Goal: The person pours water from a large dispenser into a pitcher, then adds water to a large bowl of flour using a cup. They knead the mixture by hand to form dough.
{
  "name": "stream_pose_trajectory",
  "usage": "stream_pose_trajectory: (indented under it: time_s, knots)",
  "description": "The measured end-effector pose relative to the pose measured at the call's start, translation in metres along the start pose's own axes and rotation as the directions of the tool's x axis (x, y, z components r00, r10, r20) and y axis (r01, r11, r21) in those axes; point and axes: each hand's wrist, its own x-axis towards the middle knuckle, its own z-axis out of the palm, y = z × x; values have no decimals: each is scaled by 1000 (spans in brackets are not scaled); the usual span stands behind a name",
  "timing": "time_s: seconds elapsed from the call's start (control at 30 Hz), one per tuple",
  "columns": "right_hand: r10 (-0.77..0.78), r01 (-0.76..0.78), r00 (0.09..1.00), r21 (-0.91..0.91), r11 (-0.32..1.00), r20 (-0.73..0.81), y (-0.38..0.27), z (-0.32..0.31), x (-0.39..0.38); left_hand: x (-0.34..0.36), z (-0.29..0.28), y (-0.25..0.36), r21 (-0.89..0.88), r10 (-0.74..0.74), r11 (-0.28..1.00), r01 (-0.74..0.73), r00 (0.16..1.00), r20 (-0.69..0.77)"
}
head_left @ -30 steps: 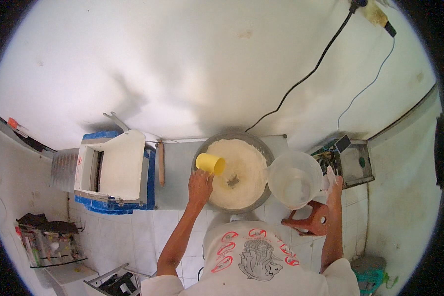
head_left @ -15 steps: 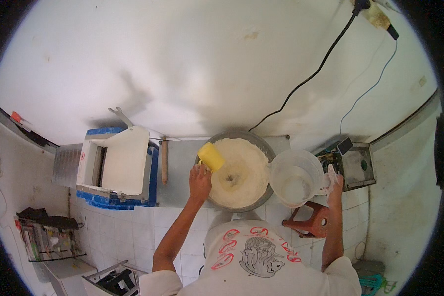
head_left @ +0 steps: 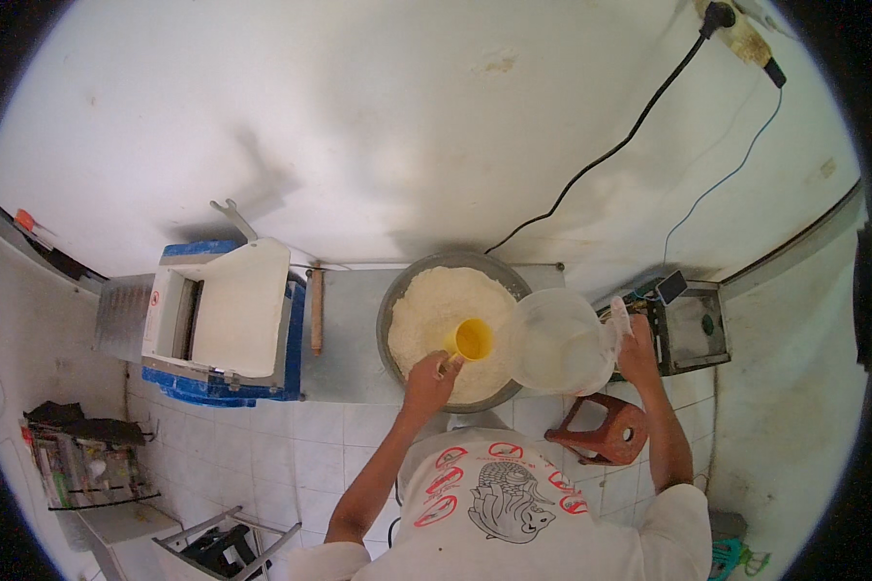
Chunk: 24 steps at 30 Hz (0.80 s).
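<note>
A wide grey basin (head_left: 386,334) full of pale flour (head_left: 441,300) stands on the metal table. My left hand (head_left: 429,381) grips a yellow mug (head_left: 474,339) by its handle, and the mug is over the flour with its mouth facing up. At the basin's right rim, a translucent plastic pitcher (head_left: 557,341) leans toward the mug. My right hand (head_left: 637,351) is closed around the pitcher's whitish handle (head_left: 618,320). Whether liquid is passing from pitcher to mug is too faint to tell.
A blue and white machine (head_left: 228,329) sits on the left, beside a wooden rolling pin (head_left: 317,312). Right of the pitcher stands a metal appliance (head_left: 693,324) with a phone-like device (head_left: 670,287) on it. A brown plastic stool (head_left: 601,428) is below.
The yellow mug has gone from tipped at the basin's left to upright nearer its middle. The pitcher has moved left over the basin's rim and tilted.
</note>
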Motion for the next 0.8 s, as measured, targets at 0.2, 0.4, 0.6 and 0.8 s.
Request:
stream_pose_trajectory:
  time_s: [0.2,0.4,0.6,0.8]
  knots:
    - [-112,186,940,-208,960,322,-25,-2,32,-11,10,17,-18,-83,996,85,992,95]
    - [-291,425,847,-238,873,445,-20,2,49,-13,9,22,-73,-38,996,44,997,71]
    - [-295,447,847,-293,845,442,-28,-2,55,-13,12,18,-103,19,995,-18,1000,9]
    - [-210,404,837,-311,860,506,-43,-4,65,-13,12,9,-72,-9,997,10,1000,20]
